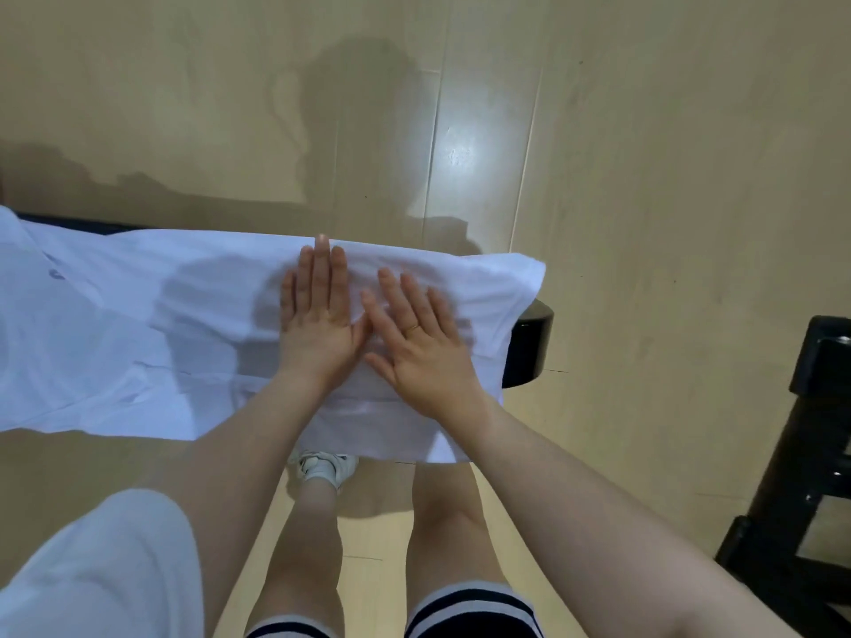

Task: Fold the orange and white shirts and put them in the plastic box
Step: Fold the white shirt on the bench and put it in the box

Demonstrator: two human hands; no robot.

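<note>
A white shirt lies spread across a black table, covering nearly all of it and hanging over the near edge. My left hand rests flat on the shirt's right part, fingers straight and close together. My right hand, with a ring on one finger, lies flat beside it, fingers spread, thumbs nearly touching. Both palms press the cloth and neither hand grips anything. No orange shirt and no plastic box are in view.
Pale wooden floor surrounds the table. A black chair or frame stands at the right edge. My legs and a white shoe show below the table's near edge.
</note>
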